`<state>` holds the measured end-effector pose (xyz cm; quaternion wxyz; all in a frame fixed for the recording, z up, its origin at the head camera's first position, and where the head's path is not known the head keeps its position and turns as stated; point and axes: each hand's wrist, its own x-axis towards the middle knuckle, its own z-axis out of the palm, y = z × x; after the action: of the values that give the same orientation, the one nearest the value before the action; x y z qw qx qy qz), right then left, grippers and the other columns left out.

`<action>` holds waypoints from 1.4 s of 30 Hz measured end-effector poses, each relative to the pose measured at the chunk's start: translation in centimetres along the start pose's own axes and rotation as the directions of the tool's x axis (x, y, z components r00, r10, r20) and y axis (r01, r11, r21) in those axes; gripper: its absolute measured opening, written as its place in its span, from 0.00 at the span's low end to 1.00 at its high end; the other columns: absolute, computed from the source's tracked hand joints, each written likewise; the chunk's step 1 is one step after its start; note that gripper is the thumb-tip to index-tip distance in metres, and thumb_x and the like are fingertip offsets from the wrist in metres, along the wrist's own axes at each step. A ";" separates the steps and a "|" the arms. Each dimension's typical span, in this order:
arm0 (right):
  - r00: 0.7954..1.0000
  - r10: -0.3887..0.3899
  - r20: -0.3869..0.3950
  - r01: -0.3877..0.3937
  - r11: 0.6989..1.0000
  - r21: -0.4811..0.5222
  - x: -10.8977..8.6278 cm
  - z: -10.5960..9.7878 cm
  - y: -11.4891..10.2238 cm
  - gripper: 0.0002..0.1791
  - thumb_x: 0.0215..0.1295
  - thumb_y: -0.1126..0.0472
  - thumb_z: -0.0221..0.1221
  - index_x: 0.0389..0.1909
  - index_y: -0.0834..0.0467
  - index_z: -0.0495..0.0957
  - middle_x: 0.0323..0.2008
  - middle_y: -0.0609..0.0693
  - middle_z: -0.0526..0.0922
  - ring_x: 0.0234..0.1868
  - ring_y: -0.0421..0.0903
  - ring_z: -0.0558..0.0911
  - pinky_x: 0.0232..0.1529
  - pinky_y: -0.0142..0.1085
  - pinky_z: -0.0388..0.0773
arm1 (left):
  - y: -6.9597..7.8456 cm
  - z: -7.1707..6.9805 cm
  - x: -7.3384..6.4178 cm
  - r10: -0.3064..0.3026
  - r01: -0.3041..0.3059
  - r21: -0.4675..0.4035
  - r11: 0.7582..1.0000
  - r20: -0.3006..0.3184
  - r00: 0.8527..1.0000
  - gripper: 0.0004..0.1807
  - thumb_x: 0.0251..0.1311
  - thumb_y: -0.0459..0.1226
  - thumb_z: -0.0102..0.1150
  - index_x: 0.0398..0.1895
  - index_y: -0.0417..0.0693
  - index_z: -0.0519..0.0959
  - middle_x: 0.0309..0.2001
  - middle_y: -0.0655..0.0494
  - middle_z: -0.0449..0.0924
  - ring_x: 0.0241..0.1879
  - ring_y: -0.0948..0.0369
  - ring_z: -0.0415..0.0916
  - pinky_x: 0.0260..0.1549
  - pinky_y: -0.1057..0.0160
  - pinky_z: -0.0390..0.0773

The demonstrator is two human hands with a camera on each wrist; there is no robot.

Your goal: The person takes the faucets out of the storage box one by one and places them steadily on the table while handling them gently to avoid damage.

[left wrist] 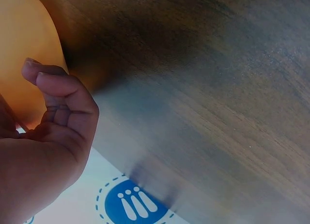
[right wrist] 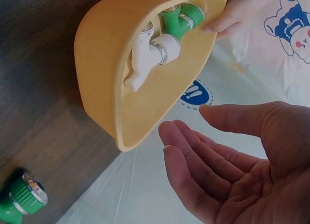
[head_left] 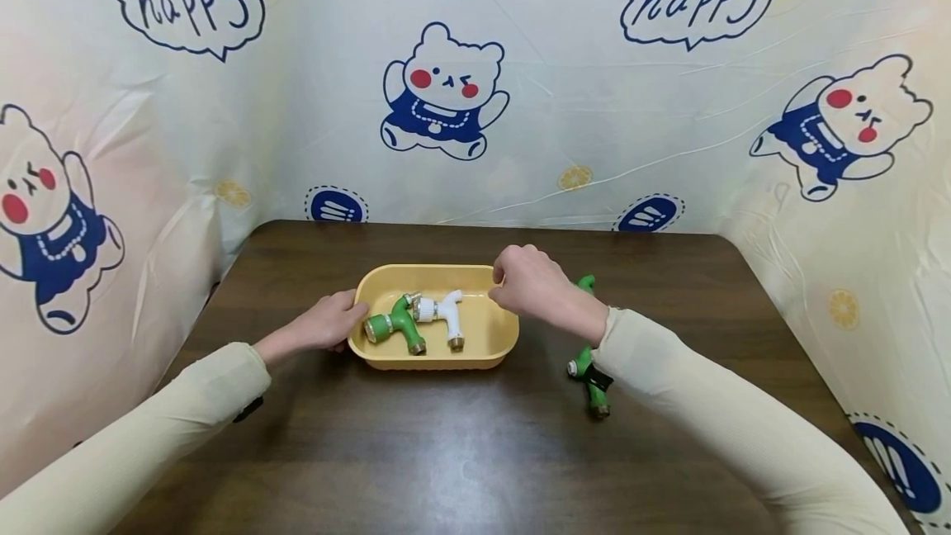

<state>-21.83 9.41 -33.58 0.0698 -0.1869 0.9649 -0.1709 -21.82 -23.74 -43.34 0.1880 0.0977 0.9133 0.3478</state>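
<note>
A yellow plastic tray (head_left: 475,360) stands on the table, holding a green tap (head_left: 402,325) and a white tap (head_left: 449,316) side by side. My left hand (head_left: 332,320) grips the tray's left end, its thumb over the rim and its curled fingers (left wrist: 65,86) against the outer wall. Above the right end of the tray, my right hand (head_left: 535,286) is empty. In the right wrist view its fingers (right wrist: 198,158) are loosely bent, with the thumb apart from them. Under the right forearm, another green tap (head_left: 597,400) lies on the table, partly covered by the wrist.
A green tap end (head_left: 587,281) shows beyond the right wrist. The brown wooden table (head_left: 446,461) reaches back to a pale printed cloth (head_left: 565,122), which also hangs along both sides.
</note>
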 end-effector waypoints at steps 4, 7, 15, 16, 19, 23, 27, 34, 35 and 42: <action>1.000 -0.014 0.017 0.014 1.000 0.003 0.2 0.2 -0.3 0.19 0.64 0.64 0.65 0.14 0.55 0.72 0.13 0.42 0.58 0.15 0.40 0.60 0.17 0.32 0.55 | -0.1 0.0 0.0 0.002 -0.002 0.001 1.000 0.001 1.000 0.21 0.81 0.39 0.38 0.62 0.29 0.70 0.22 0.50 0.76 0.16 0.58 0.74 0.16 0.61 0.75; 1.000 -0.021 0.021 0.021 1.000 0.003 0.2 0.3 -0.4 0.23 0.64 0.64 0.65 0.12 0.53 0.67 0.13 0.42 0.55 0.15 0.39 0.58 0.18 0.32 0.52 | -0.1 0.0 0.0 0.001 -0.001 0.003 1.000 0.003 1.000 0.22 0.82 0.40 0.39 0.63 0.29 0.70 0.22 0.50 0.76 0.17 0.58 0.74 0.16 0.60 0.76; 0.999 -0.034 0.013 0.034 0.999 0.000 0.7 0.9 -0.7 0.26 0.64 0.64 0.66 0.12 0.52 0.63 0.13 0.41 0.54 0.16 0.39 0.56 0.18 0.32 0.51 | -0.2 0.1 -0.2 0.023 -0.023 0.002 1.000 -0.025 0.999 0.22 0.82 0.39 0.39 0.63 0.28 0.70 0.25 0.48 0.78 0.18 0.57 0.76 0.18 0.58 0.79; 0.999 -0.037 0.011 0.037 0.999 -0.001 0.7 1.0 -0.7 0.26 0.63 0.64 0.66 0.11 0.52 0.63 0.13 0.41 0.54 0.16 0.39 0.56 0.18 0.32 0.51 | -0.2 0.1 -0.2 0.026 -0.026 0.003 1.000 -0.027 0.999 0.21 0.82 0.39 0.39 0.63 0.28 0.70 0.25 0.48 0.78 0.18 0.57 0.75 0.18 0.58 0.78; 0.999 -0.039 0.013 0.039 0.999 0.001 0.8 1.2 -0.8 0.26 0.63 0.64 0.66 0.11 0.52 0.62 0.13 0.41 0.53 0.16 0.39 0.54 0.18 0.32 0.50 | -0.2 0.2 -0.2 0.022 -0.022 -0.001 1.000 -0.036 0.999 0.21 0.81 0.38 0.39 0.63 0.28 0.70 0.23 0.48 0.77 0.17 0.57 0.75 0.17 0.59 0.78; 0.999 -0.042 0.020 0.042 0.999 0.002 1.1 1.4 -1.0 0.27 0.62 0.65 0.66 0.11 0.52 0.61 0.12 0.41 0.52 0.16 0.39 0.52 0.18 0.32 0.48 | -0.3 0.4 -0.2 0.017 -0.017 -0.004 1.000 -0.048 0.999 0.22 0.81 0.37 0.39 0.64 0.28 0.69 0.23 0.49 0.77 0.17 0.56 0.75 0.16 0.60 0.78; 0.998 -0.052 0.030 0.053 0.999 -0.006 1.3 1.5 -1.3 0.28 0.62 0.66 0.65 0.11 0.52 0.58 0.13 0.41 0.50 0.17 0.39 0.50 0.18 0.32 0.47 | -0.4 0.5 -0.1 0.010 -0.010 -0.003 1.000 -0.057 0.998 0.21 0.80 0.37 0.39 0.64 0.28 0.69 0.23 0.48 0.77 0.17 0.56 0.75 0.16 0.59 0.78; 0.997 -0.058 0.054 0.059 0.998 -0.017 1.6 1.7 -1.8 0.29 0.64 0.65 0.65 0.11 0.52 0.57 0.13 0.42 0.48 0.17 0.39 0.48 0.19 0.32 0.46 | -0.5 0.5 -0.1 0.014 -0.014 0.003 1.000 -0.057 0.998 0.20 0.80 0.37 0.38 0.62 0.27 0.70 0.23 0.49 0.77 0.17 0.56 0.75 0.15 0.60 0.77; 0.997 -0.057 0.056 0.059 0.998 -0.018 1.7 1.8 -1.8 0.29 0.64 0.65 0.66 0.11 0.52 0.57 0.13 0.42 0.48 0.17 0.39 0.48 0.18 0.33 0.46 | -0.4 0.5 -0.2 0.012 -0.012 0.002 1.000 -0.058 0.998 0.20 0.80 0.37 0.39 0.62 0.28 0.70 0.23 0.49 0.77 0.17 0.56 0.75 0.15 0.60 0.77; 0.997 -0.047 0.068 0.049 0.998 -0.026 2.2 2.3 -2.1 0.29 0.66 0.63 0.66 0.11 0.52 0.60 0.12 0.42 0.51 0.15 0.39 0.50 0.17 0.32 0.48 | -0.3 0.5 -0.2 0.023 -0.023 -0.001 1.000 -0.067 0.997 0.19 0.80 0.36 0.39 0.60 0.28 0.71 0.23 0.49 0.77 0.16 0.58 0.75 0.15 0.59 0.77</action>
<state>-22.70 6.03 -35.15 0.0954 -0.2166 0.9595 -0.1528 -21.39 -23.72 -43.87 0.1533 0.0961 0.9177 0.3536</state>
